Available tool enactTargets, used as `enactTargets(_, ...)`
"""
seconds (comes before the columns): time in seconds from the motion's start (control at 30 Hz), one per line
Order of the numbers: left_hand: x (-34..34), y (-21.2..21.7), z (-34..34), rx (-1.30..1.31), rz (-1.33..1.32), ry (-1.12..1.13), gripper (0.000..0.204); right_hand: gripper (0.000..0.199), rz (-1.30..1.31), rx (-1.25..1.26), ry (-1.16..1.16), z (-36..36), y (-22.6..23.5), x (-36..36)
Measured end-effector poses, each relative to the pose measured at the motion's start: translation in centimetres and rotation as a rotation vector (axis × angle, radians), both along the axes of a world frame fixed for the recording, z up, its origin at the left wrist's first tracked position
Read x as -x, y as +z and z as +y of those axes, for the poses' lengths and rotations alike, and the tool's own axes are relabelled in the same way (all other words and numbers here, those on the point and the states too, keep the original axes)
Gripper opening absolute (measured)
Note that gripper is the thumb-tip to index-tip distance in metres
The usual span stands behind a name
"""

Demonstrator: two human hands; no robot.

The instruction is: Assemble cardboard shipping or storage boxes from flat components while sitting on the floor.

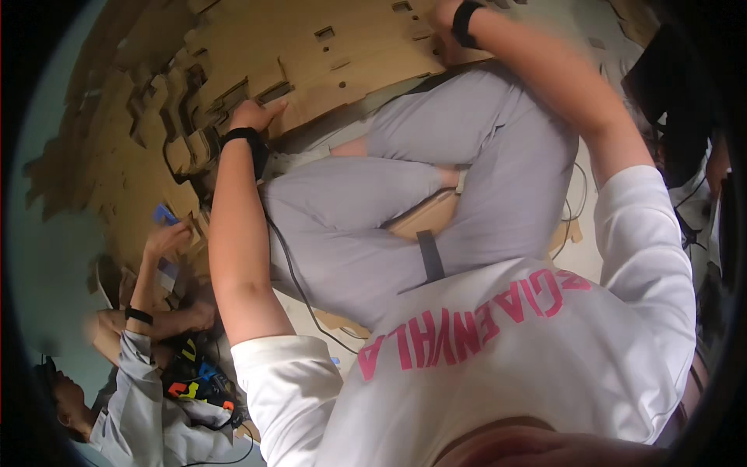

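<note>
Arms outstretched: left hand flat on cardboard sheet, right hand grip unclear

We see flat brown cardboard packaging sheets with cut slots spread across the far left, a small blue card at left in a co-worker's hand

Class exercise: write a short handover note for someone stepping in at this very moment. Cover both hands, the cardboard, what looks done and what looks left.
Left hand: flat on the slotted cardboard sheets, nothing gripped.
Right hand: resting on the same cardboard at the frame's top, partly cut off; grip unclear.
Cardboard lies on the floor beyond the crossed legs.
Done: cannot tell.
Left: probably sorting the jagged-edged pieces.
A co-worker's hand holds something blue nearby.
</note>
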State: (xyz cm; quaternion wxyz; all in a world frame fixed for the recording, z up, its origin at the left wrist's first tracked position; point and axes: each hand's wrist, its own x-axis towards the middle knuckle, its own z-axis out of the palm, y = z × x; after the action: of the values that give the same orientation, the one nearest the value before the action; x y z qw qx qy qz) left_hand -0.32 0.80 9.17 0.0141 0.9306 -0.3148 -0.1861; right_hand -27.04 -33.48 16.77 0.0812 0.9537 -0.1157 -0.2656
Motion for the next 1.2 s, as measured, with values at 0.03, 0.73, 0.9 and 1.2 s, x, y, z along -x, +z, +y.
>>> enactTargets(0.03, 0.3, 0.0, -0.3, 0.047, -0.003, -0.020, 0.087, 0.055, 0.028, -0.002, -0.028, 0.3, -0.7, 0.2)
enactTargets(0.73, 5.2, 2.1, -0.8, -0.143, -0.440, -0.413, 0.054, 0.134, 0.122, -0.075, -0.242, -0.5, -4.3, -1.3)
enactTargets(0.9, 4.6, 3.4, 0.5, -0.223, -0.328, -0.323, 0.081, 0.132, 0.152, -0.099, -0.294, -1.4, -4.9, -1.6)
enactTargets(1.2, 2.5, -0.3, -1.3, -0.078, 0.032, -0.311, 0.088, 0.071, 0.129, 0.040, 0.209, -0.9, -4.5, -1.6)
